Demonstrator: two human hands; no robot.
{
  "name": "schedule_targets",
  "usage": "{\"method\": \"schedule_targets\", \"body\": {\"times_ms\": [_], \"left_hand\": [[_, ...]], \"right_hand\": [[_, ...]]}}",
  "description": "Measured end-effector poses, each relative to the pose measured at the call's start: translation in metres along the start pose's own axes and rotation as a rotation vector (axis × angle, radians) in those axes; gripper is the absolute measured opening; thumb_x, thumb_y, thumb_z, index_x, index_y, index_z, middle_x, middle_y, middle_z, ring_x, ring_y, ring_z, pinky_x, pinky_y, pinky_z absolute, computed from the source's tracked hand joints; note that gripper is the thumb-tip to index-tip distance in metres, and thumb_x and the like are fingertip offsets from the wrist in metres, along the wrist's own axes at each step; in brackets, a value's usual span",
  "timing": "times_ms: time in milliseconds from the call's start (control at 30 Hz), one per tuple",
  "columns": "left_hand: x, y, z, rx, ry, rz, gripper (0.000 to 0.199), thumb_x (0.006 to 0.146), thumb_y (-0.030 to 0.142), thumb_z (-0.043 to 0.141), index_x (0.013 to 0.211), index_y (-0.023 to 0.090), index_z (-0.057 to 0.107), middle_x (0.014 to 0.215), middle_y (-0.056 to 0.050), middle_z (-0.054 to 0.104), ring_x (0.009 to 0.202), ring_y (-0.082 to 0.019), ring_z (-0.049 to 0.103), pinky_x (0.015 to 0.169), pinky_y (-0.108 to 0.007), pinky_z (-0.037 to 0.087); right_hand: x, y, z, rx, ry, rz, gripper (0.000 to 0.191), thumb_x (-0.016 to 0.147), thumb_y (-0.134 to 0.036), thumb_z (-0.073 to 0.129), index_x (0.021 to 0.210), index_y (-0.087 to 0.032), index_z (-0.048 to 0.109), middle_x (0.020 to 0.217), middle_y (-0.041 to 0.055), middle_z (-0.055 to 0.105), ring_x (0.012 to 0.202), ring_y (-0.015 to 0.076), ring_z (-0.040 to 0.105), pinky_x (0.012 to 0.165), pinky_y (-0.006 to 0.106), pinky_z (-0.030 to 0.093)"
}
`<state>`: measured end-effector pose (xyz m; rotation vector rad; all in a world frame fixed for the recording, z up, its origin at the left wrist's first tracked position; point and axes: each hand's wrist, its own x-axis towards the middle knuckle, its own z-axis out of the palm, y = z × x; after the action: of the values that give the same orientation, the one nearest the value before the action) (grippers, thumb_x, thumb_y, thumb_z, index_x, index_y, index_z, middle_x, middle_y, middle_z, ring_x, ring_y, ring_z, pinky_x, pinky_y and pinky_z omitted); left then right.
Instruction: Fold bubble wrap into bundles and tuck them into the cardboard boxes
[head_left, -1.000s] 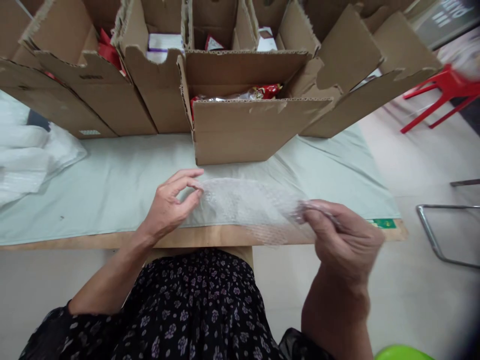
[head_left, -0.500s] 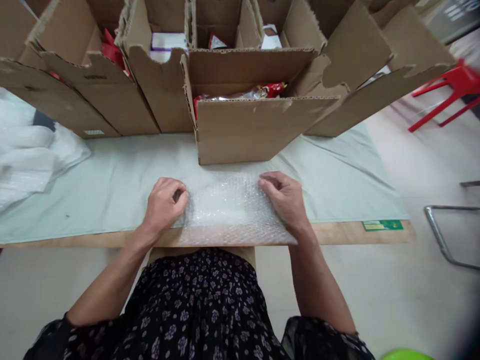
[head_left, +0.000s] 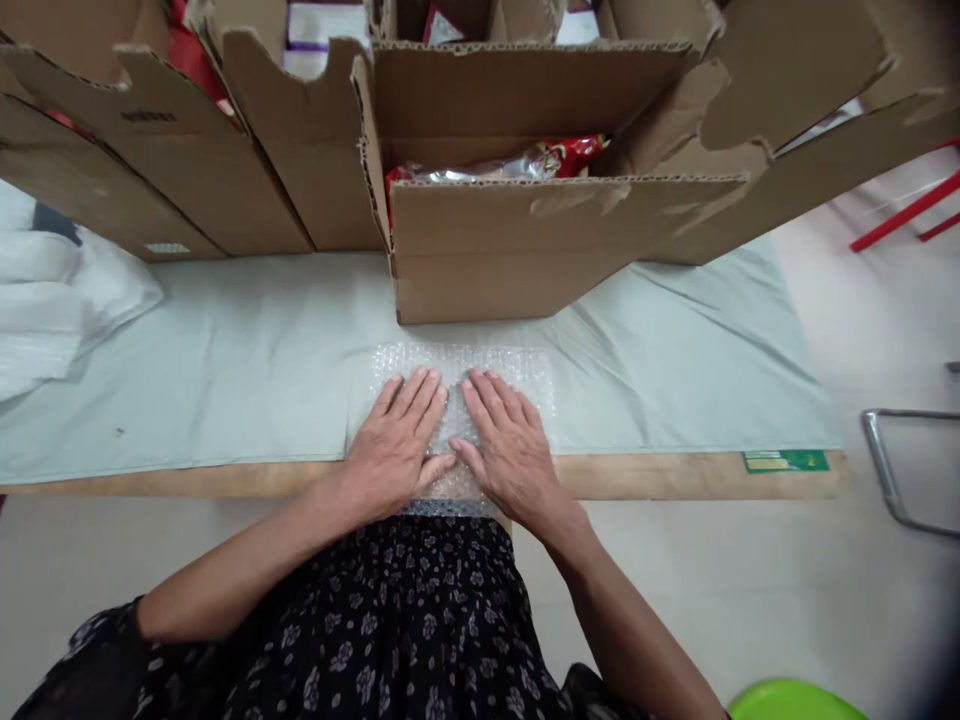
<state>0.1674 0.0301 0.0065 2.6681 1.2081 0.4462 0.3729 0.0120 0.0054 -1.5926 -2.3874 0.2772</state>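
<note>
A clear sheet of bubble wrap [head_left: 465, 358] lies flat at the table's front edge, its near end reaching slightly past the wood. My left hand [head_left: 397, 440] rests palm down on its left half, fingers stretched out. On the right half my right hand [head_left: 510, 440] lies flat as well, fingers extended and pointing away from me. The two thumbs nearly meet in the middle. Neither hand grips anything. Just beyond the wrap stands an open cardboard box [head_left: 480, 285] with red and clear plastic packets [head_left: 525, 160] inside.
More open cardboard boxes [head_left: 277, 150] line the back of the table. White wrapping material [head_left: 45, 300] is heaped at the left on the pale green cloth [head_left: 247, 370]. A green card [head_left: 786, 461] lies at the front right edge. A metal frame [head_left: 885, 470] stands on the floor at right.
Both hands have moved inward from the sides of the bubble wrap and opened out flat on top of it. The view has shifted slightly.
</note>
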Motion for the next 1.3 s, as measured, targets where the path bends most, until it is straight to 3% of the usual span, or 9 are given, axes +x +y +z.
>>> {"method": "schedule_targets", "body": {"times_ms": [167, 367, 600, 700, 800, 933, 1067, 1167, 1300], "left_hand": [[-0.010, -0.012, 0.008, 0.003, -0.032, -0.044, 0.078, 0.104, 0.057, 0.051, 0.161, 0.011, 0.026, 0.170, -0.027, 0.034, 0.162, -0.041, 0.028, 0.131, -0.062, 0.021], [-0.012, -0.018, -0.002, -0.047, -0.073, -0.066, 0.077, 0.105, 0.059, 0.048, 0.165, 0.019, 0.018, 0.175, -0.022, 0.025, 0.163, -0.040, 0.025, 0.132, -0.063, 0.019], [-0.044, -0.015, -0.039, -0.149, -0.124, 0.066, 0.084, 0.101, 0.061, 0.057, 0.168, 0.027, 0.020, 0.177, -0.015, 0.024, 0.166, -0.034, 0.015, 0.133, -0.059, 0.024], [-0.053, -0.011, -0.045, -0.114, -0.228, 0.136, 0.094, 0.092, 0.056, 0.072, 0.167, 0.023, 0.025, 0.175, -0.019, 0.028, 0.165, -0.039, 0.020, 0.132, -0.064, 0.022], [-0.056, -0.011, -0.046, -0.070, -0.263, 0.143, 0.085, 0.091, 0.036, 0.076, 0.163, 0.019, 0.033, 0.172, -0.020, 0.034, 0.162, -0.039, 0.028, 0.131, -0.065, 0.025], [-0.057, -0.015, -0.048, -0.154, -0.063, 0.133, 0.059, 0.096, 0.015, 0.064, 0.153, 0.017, 0.048, 0.153, -0.017, 0.062, 0.150, -0.033, 0.050, 0.126, -0.062, 0.037], [-0.047, -0.014, -0.047, -0.340, 0.218, 0.001, 0.028, 0.097, 0.011, 0.065, 0.123, 0.020, 0.069, 0.108, -0.007, 0.081, 0.104, -0.022, 0.077, 0.101, -0.043, 0.059], [-0.032, -0.017, -0.043, -0.323, 0.270, -0.151, 0.013, 0.098, 0.016, 0.066, 0.109, 0.018, 0.072, 0.091, -0.004, 0.080, 0.080, -0.018, 0.074, 0.077, -0.034, 0.059], [-0.017, -0.025, -0.036, -0.045, 0.237, -0.189, 0.018, 0.099, 0.018, 0.060, 0.110, 0.014, 0.073, 0.085, -0.006, 0.077, 0.080, -0.023, 0.070, 0.077, -0.039, 0.053]], "right_hand": [[-0.021, 0.027, 0.001, -0.045, 0.019, 0.041, 0.069, 0.107, -0.056, 0.042, 0.168, -0.025, 0.031, 0.171, 0.0099, 0.038, 0.159, 0.0297, 0.036, 0.130, 0.053, 0.027], [-0.069, 0.060, -0.020, -0.183, 0.134, 0.146, 0.064, 0.110, -0.048, 0.041, 0.168, -0.025, 0.029, 0.166, 0.0131, 0.045, 0.154, 0.0314, 0.043, 0.124, 0.052, 0.032], [-0.122, 0.046, -0.028, -0.154, 0.136, -0.016, 0.072, 0.099, -0.045, 0.068, 0.161, -0.020, 0.042, 0.167, 0.0180, 0.043, 0.156, 0.0361, 0.039, 0.123, 0.053, 0.035], [-0.111, 0.039, -0.022, -0.141, 0.222, -0.037, 0.050, 0.097, -0.024, 0.070, 0.145, -0.021, 0.058, 0.165, 0.0164, 0.046, 0.154, 0.0344, 0.044, 0.121, 0.053, 0.039], [-0.096, 0.042, -0.025, -0.002, 0.278, -0.121, 0.028, 0.098, -0.014, 0.065, 0.124, -0.022, 0.068, 0.145, 0.0119, 0.067, 0.144, 0.0313, 0.056, 0.114, 0.050, 0.046], [-0.086, 0.044, -0.038, 0.296, 0.318, -0.147, 0.021, 0.101, -0.013, 0.060, 0.117, -0.022, 0.070, 0.118, 0.0065, 0.079, 0.122, 0.0247, 0.071, 0.102, 0.042, 0.055], [-0.075, 0.039, -0.043, 0.424, 0.419, 0.084, 0.014, 0.101, -0.015, 0.061, 0.101, -0.024, 0.072, 0.096, 0.0002, 0.080, 0.088, 0.0167, 0.076, 0.080, 0.031, 0.058], [-0.054, 0.043, -0.035, 0.320, 0.513, 0.209, 0.012, 0.100, -0.026, 0.066, 0.089, -0.023, 0.070, 0.082, -0.0006, 0.076, 0.073, 0.0162, 0.070, 0.068, 0.030, 0.053], [-0.027, 0.057, -0.016, 0.127, 0.519, 0.263, 0.028, 0.098, -0.040, 0.067, 0.077, -0.022, 0.065, 0.071, 0.0008, 0.070, 0.070, 0.0178, 0.063, 0.076, 0.034, 0.047]]}}
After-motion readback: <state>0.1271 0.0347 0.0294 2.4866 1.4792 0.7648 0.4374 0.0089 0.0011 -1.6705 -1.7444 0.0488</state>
